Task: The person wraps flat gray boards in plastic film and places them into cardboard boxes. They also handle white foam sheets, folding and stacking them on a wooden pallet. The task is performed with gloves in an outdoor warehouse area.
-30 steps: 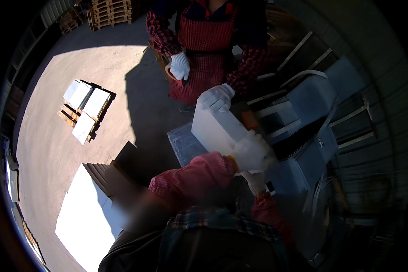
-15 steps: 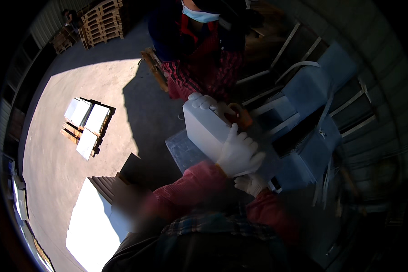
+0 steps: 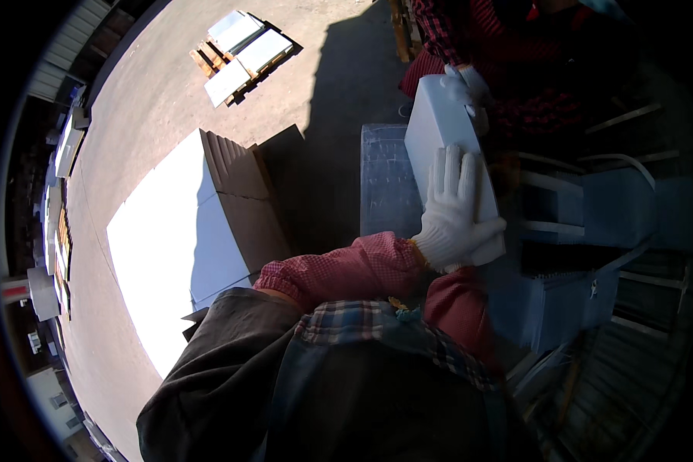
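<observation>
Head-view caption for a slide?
Gloved left hand spread on a white box, a co-worker's hand at its far end.

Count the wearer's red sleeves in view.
2: left sleeve, ending at the left hand on the white box; right sleeve, to the left one's right, partly hidden.

There is one tall white box with flat sides. I count two hands in white knitted gloves: one left hand and one right hand, mostly hidden. Those arms have two pink-red checked cloth sleeves. There is one other person in red-and-black checks. One brown wooden pallet holds three flat white panels.
</observation>
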Demonstrator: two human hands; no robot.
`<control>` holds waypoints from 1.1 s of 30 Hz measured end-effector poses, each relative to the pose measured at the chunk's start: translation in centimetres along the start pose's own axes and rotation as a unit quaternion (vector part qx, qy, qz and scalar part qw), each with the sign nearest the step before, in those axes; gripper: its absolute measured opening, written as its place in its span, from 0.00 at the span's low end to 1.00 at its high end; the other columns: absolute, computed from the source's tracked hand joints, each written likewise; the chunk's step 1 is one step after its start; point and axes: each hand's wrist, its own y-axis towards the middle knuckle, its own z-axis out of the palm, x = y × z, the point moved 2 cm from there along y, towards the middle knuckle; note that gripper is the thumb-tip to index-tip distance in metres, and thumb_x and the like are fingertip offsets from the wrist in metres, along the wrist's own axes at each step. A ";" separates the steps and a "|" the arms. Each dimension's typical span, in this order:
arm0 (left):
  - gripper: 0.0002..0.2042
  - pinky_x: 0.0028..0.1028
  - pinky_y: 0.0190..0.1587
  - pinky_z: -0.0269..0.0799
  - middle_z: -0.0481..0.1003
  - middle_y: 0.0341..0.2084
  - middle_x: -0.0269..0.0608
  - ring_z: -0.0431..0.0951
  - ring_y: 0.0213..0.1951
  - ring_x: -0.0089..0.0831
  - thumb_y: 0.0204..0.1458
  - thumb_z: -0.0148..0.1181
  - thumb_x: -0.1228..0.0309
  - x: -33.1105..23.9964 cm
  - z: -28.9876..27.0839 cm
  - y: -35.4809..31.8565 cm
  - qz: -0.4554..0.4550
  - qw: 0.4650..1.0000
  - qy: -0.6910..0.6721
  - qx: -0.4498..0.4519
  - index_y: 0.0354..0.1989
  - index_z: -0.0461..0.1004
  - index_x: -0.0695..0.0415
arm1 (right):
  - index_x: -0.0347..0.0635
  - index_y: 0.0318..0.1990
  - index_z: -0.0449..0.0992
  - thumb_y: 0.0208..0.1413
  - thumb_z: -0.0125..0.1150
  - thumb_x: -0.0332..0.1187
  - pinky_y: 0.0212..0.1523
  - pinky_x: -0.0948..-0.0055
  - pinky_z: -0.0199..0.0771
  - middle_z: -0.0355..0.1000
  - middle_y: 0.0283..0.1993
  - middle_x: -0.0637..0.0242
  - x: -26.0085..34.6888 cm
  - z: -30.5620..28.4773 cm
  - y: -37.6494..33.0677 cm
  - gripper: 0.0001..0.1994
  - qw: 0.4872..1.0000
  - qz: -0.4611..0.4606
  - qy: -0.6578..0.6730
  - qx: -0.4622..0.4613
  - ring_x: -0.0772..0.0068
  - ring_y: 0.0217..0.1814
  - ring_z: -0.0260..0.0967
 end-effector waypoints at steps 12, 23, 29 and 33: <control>0.44 0.42 0.58 0.77 0.71 0.58 0.60 0.78 0.57 0.51 0.52 0.70 0.49 0.2 -4.6 -2.5 -0.368 0.866 -0.250 0.228 0.69 0.52 0.60 | 0.39 0.61 0.71 0.58 0.66 0.55 0.52 0.62 0.78 0.75 0.53 0.54 0.9 0.7 1.2 0.33 0.998 0.018 -0.036 0.054 0.59 0.51 0.75; 0.28 0.36 0.47 0.78 0.79 0.42 0.46 0.81 0.46 0.37 0.59 0.65 0.52 9.0 -10.8 -9.9 -0.546 0.768 -0.320 0.097 0.53 0.74 0.68 | 0.42 0.63 0.70 0.65 0.53 0.60 0.60 0.53 0.73 0.71 0.62 0.57 -3.2 1.3 6.9 0.32 0.996 -0.030 0.075 -0.030 0.58 0.61 0.71; 0.37 0.51 0.59 0.74 0.70 0.61 0.52 0.73 0.59 0.48 0.59 0.62 0.50 19.6 -10.9 -15.4 -0.578 0.670 -0.461 0.070 0.70 0.60 0.61 | 0.43 0.67 0.67 0.69 0.48 0.60 0.64 0.47 0.69 0.69 0.65 0.58 -7.8 3.3 7.2 0.32 0.975 -0.170 0.037 -0.139 0.55 0.66 0.67; 0.34 0.46 0.61 0.72 0.69 0.63 0.51 0.73 0.61 0.44 0.63 0.56 0.51 24.7 -9.7 -17.1 -0.616 0.588 -0.522 0.055 0.71 0.59 0.60 | 0.42 0.67 0.67 0.70 0.49 0.57 0.63 0.49 0.70 0.71 0.63 0.58 -9.2 3.9 5.6 0.31 0.967 -0.233 -0.003 -0.106 0.54 0.64 0.68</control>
